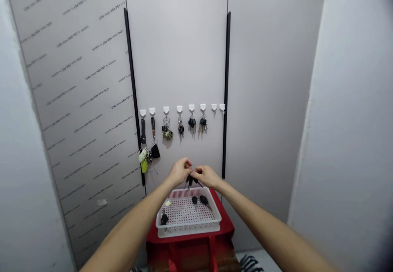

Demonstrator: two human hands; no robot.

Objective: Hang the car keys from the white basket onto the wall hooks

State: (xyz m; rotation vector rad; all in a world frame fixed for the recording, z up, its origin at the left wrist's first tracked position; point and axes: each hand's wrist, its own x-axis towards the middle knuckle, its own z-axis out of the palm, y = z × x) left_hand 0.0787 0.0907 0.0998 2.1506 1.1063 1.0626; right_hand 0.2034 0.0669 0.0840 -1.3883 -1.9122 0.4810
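Note:
Both my hands meet above the far edge of a white perforated tray (pixel 188 228). My left hand (pixel 180 170) and my right hand (pixel 206 175) are closed in a pinch on a bunch of dark keys (pixel 190 179) that hangs between them. The tray holds black key fobs (pixel 200 199), another dark key (pixel 164 219) and a small pale piece at its left. On the cabinet door above, a row of white hooks (pixel 179 109) carries several key sets; the two hooks at the right (pixel 217 107) are bare.
The tray rests on a red bag (pixel 190 249) on a stool. A yellow-green keychain (pixel 143 161) hangs lowest at the left of the row. Black vertical door handles (pixel 226 96) flank the panel. A white wall stands close on the right.

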